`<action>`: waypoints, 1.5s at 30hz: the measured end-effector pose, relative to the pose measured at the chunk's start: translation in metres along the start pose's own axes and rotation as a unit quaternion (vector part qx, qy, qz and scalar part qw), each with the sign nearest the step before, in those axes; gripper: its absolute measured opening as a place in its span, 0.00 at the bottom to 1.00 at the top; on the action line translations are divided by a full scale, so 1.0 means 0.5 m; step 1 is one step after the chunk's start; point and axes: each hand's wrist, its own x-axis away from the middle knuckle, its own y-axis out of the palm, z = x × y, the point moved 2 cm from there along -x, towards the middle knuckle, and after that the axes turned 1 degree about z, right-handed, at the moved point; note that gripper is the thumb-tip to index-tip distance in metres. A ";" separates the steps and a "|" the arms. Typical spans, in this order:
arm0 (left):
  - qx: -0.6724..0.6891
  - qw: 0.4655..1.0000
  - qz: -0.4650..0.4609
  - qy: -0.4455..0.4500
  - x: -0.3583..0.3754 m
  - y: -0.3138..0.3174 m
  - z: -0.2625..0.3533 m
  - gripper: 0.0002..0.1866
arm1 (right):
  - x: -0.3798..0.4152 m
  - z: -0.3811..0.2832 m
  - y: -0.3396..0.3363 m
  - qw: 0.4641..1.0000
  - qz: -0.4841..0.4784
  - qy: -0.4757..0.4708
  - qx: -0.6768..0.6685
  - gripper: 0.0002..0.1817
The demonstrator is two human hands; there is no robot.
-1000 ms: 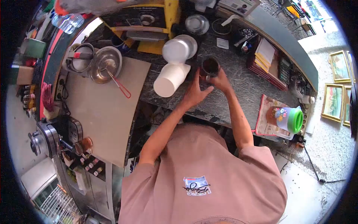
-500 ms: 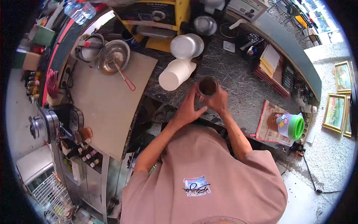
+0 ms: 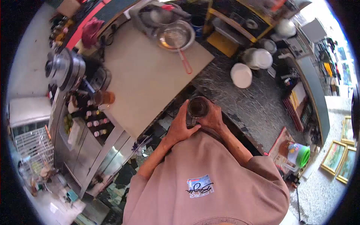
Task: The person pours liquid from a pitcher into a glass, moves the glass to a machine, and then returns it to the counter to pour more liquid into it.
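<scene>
Between my two hands is a clear glass mug with dark liquid in it, its handle pointing toward my chest. My left hand presses on the mug's left side, thumb stretched out below the handle. Wrapped along the right side of the mug is my right hand; some of its fingers are hidden behind the glass. The mug looks upright and is held in front of my shirt, over the gap between the beige tabletop and the dark marbled counter.
A metal bowl with a red-handled utensil stands on the beige top. White cups and lids are on the dark counter. A blender-like machine stands left, near a jar of amber liquid. A green-lidded container sits right.
My view has turned left. Both hands, still around the mug, have moved from over the dark counter to the gap beside it, nearer my body.
</scene>
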 end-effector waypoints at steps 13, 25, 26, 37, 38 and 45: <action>0.083 0.960 0.253 -0.090 0.161 -0.171 -0.169 0.49 | -0.130 -0.157 0.303 0.977 -0.103 -0.178 -0.062 0.37; 0.083 0.916 0.375 -0.116 0.250 -0.234 -0.240 0.45 | -0.149 -0.238 0.458 0.956 -0.219 -0.180 -0.071 0.38; 0.063 0.915 0.382 -0.114 0.256 -0.237 -0.245 0.44 | -0.149 -0.241 0.466 0.956 -0.221 -0.182 -0.070 0.38; 0.062 0.901 0.391 -0.174 0.288 -0.258 -0.289 0.40 | -0.150 -0.253 0.532 0.955 -0.214 -0.200 -0.050 0.40; 0.084 0.901 0.395 -0.161 0.287 -0.262 -0.300 0.39 | -0.151 -0.256 0.538 0.955 -0.214 -0.201 -0.050 0.40; 0.154 0.887 0.413 -0.138 0.272 -0.314 -0.342 0.37 | -0.177 -0.293 0.573 0.961 -0.200 -0.192 -0.017 0.39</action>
